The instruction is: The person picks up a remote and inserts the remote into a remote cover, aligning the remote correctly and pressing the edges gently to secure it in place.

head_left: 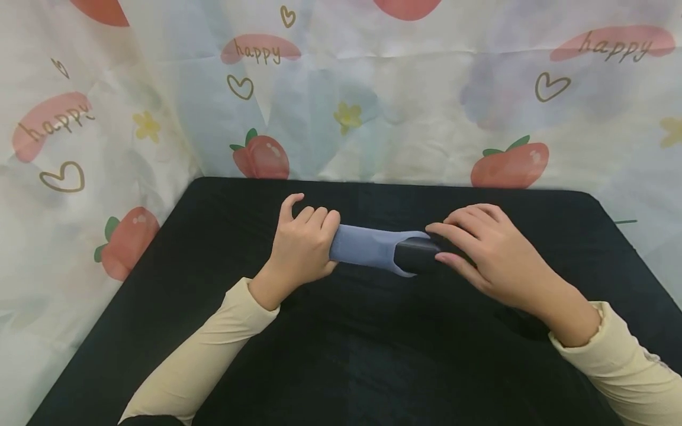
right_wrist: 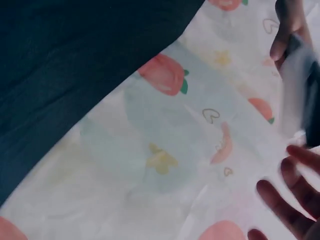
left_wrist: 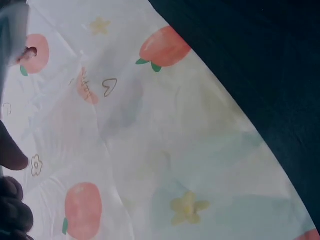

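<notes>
A blue-grey sleeve-like pouch is held above the black table, lying nearly level. My left hand grips its closed-looking left end, with one finger raised away from the others. Out of the notched right end pokes a smooth black oblong object, whose exact kind I cannot tell. My right hand pinches the object's outer end between thumb and fingertips. In the right wrist view the pouch is blurred, and the other right fingers are spread. Only a blurred edge of the pouch appears in the left wrist view.
A black cloth covers the table, with rounded far corners. Behind and to the left hangs a pale curtain printed with red fruit, hearts and lettering. Cream sleeves cover both forearms.
</notes>
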`<action>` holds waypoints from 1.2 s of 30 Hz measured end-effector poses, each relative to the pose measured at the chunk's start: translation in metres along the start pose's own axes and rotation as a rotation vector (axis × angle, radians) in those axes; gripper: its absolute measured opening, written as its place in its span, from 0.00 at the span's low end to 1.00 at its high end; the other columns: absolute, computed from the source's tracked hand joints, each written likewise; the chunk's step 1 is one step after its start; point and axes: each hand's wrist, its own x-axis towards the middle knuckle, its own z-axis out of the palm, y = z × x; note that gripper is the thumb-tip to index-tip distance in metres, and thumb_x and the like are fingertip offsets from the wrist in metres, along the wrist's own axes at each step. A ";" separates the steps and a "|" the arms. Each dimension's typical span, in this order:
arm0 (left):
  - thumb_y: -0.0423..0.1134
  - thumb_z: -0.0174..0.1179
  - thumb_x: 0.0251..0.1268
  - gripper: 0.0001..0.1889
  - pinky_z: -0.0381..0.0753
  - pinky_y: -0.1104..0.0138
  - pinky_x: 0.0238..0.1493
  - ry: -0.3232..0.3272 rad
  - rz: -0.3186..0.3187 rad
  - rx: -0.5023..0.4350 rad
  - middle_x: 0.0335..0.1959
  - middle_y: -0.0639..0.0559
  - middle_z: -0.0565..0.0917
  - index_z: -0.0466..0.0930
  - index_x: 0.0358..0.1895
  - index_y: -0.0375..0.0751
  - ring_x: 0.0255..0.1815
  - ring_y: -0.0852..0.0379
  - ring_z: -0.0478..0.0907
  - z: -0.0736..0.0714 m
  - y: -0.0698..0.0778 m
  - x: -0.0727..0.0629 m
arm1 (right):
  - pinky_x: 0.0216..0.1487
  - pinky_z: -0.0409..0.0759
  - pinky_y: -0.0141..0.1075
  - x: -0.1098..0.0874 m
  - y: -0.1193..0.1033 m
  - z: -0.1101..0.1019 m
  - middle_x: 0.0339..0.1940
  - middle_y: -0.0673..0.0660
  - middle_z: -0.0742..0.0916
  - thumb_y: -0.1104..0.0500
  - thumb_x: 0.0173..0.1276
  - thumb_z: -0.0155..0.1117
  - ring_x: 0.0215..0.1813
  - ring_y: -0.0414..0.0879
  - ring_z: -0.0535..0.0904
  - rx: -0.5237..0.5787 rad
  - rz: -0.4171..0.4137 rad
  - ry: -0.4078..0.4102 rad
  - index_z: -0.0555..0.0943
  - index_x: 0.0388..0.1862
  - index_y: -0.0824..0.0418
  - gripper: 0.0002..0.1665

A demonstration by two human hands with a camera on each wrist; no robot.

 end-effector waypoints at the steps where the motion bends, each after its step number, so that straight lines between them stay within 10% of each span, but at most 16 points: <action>1: 0.42 0.63 0.35 0.14 0.68 0.49 0.54 0.004 -0.017 0.006 0.20 0.49 0.79 0.74 0.28 0.40 0.21 0.52 0.74 0.000 0.000 0.000 | 0.52 0.67 0.49 -0.001 -0.001 -0.001 0.34 0.57 0.81 0.39 0.74 0.39 0.40 0.52 0.76 -0.034 0.006 0.002 0.80 0.45 0.64 0.32; 11: 0.39 0.60 0.35 0.12 0.69 0.51 0.54 -0.054 -0.082 0.036 0.20 0.50 0.79 0.74 0.28 0.39 0.20 0.53 0.73 -0.001 0.012 0.003 | 0.46 0.74 0.52 -0.002 0.002 0.015 0.29 0.62 0.82 0.38 0.73 0.39 0.33 0.56 0.77 -0.147 -0.078 0.056 0.77 0.41 0.73 0.37; 36: 0.39 0.59 0.33 0.10 0.70 0.58 0.47 -0.210 0.012 -0.023 0.13 0.53 0.69 0.68 0.21 0.42 0.13 0.57 0.66 0.008 0.032 0.006 | 0.47 0.72 0.53 -0.009 -0.004 0.048 0.30 0.65 0.79 0.43 0.76 0.37 0.35 0.58 0.74 -0.139 -0.080 0.063 0.74 0.40 0.76 0.35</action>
